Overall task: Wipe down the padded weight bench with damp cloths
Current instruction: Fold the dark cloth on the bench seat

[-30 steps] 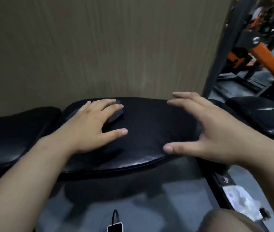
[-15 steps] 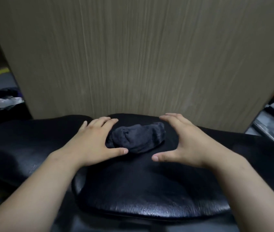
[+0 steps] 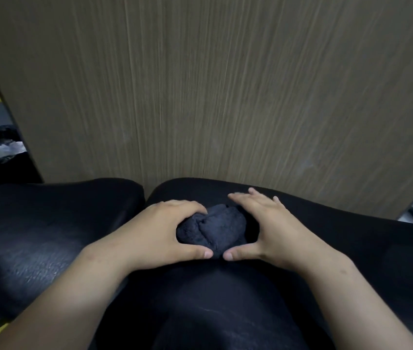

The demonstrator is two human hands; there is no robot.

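Wood-grain wall (image 3: 200,84) behind black table (image 3: 200,299); left grip (image 3: 160,233) curled round balled cloth (image 3: 213,229) from nine o'clock, right grip (image 3: 273,228) flat-fingered at three; bunched so, likely skipping patches.

Black bench (image 3: 200,299) — padded, glossy, creased; one bunched dark cloth (image 3: 211,229) lies on it — near the far edge.

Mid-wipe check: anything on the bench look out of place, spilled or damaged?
Only the dark cloth: it sits wadded in a lump on the bench pad between the left hand, which grips it, and the right hand, not spread flat. No spill or tear shows.
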